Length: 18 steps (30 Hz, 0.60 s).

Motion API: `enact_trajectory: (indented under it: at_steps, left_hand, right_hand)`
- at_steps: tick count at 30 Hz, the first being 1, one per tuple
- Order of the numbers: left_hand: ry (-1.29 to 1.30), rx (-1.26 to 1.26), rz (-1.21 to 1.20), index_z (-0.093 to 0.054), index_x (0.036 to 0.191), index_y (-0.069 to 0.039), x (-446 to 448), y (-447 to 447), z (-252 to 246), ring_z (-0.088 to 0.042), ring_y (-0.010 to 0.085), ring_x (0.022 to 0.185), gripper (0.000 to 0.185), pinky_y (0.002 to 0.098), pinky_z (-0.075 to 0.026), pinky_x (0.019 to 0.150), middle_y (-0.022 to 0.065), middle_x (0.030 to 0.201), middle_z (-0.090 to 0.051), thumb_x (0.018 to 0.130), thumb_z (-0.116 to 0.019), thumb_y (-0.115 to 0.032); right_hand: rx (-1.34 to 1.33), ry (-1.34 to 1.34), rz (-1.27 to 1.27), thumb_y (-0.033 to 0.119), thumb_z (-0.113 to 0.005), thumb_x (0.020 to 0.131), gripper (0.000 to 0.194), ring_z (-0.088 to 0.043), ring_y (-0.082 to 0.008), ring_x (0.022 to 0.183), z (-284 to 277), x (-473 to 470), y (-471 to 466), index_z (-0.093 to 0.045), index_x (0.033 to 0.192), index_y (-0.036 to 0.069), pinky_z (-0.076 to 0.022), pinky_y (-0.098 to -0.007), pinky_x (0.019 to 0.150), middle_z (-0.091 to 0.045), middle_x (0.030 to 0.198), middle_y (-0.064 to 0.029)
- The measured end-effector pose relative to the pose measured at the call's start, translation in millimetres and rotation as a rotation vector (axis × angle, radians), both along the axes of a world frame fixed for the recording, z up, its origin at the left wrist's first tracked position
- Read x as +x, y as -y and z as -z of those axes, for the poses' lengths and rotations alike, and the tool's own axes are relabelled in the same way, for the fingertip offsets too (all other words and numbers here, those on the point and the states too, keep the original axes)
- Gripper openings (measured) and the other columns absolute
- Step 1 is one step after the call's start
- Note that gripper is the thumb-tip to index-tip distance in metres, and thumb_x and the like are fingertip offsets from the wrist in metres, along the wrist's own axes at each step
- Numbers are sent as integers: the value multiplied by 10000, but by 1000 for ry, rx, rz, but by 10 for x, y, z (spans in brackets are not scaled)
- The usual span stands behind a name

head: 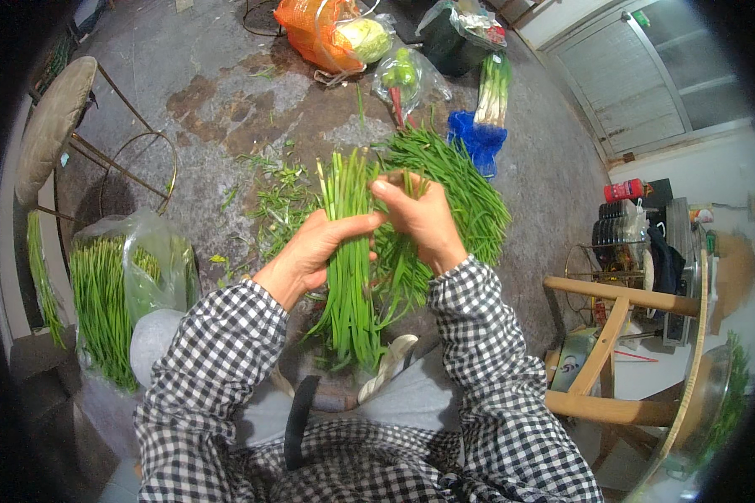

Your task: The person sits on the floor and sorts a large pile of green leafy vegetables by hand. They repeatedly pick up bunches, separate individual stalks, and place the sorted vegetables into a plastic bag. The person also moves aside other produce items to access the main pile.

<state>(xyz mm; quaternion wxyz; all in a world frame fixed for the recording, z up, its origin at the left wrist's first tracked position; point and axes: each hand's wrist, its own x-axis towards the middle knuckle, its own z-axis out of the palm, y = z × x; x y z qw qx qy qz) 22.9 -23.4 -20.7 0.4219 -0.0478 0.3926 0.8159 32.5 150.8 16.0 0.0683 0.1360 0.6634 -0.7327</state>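
Observation:
A thick bunch of green garlic chives (351, 276) hangs leaf tips down in my left hand (318, 248), whose fingers and thumb wrap round it below the pale cut ends. Close beside it, my right hand (418, 217) pinches a few separate chives, their ends showing above its fingers and their leaves hanging below. Under and beyond my right hand, a large heap of chives (472, 195) lies on the floor. Torn leaves and trimmings (283, 195) are scattered on the floor behind my left hand.
A plastic bag of upright chives (104, 308) stands at left, near a padded stool (60, 129). Beyond are an orange mesh bag (311, 38), a black bin (450, 47), scallions (494, 94) and blue netting (477, 141). A wooden-legged table (610, 409) stands at right.

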Motion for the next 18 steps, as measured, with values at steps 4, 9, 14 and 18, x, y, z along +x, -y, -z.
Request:
enact_trajectory:
  at_steps: [4,9,14,18]
  left_hand:
    - [-34,-63,-126,-612,1045,-8,-53,54,24,-636,140,776,260,271,-537,684,69,909,-657,851,-674,-169]
    - [-202,-227,-242,-626,1028,1,-127,79,13,-624,138,833,256,260,-509,719,68,939,-663,840,-685,-162]
    - [-236,-214,-150,-626,993,-12,-34,-46,-30,-622,124,800,230,261,-504,717,52,912,-665,811,-722,-114]
    - [-250,-271,-216,-647,953,-11,-61,-15,-33,-606,102,747,193,242,-487,682,23,856,-656,795,-726,-89]
  right_hand:
    - [-5,12,74,231,-706,852,165,-343,-15,452,10,-42,-84,-645,851,78,-232,-205,417,-455,570,91]
    - [-11,-2,72,231,-696,861,157,-303,-14,435,29,-64,-145,-650,869,81,-212,-210,410,-439,557,100]
    - [-62,-35,51,209,-695,862,170,-349,-4,470,56,-18,26,-669,889,43,-246,-200,436,-474,579,94]
    - [294,-131,-39,144,-678,858,196,-527,-40,668,36,-8,43,-679,957,-24,-422,-223,606,-641,733,4]
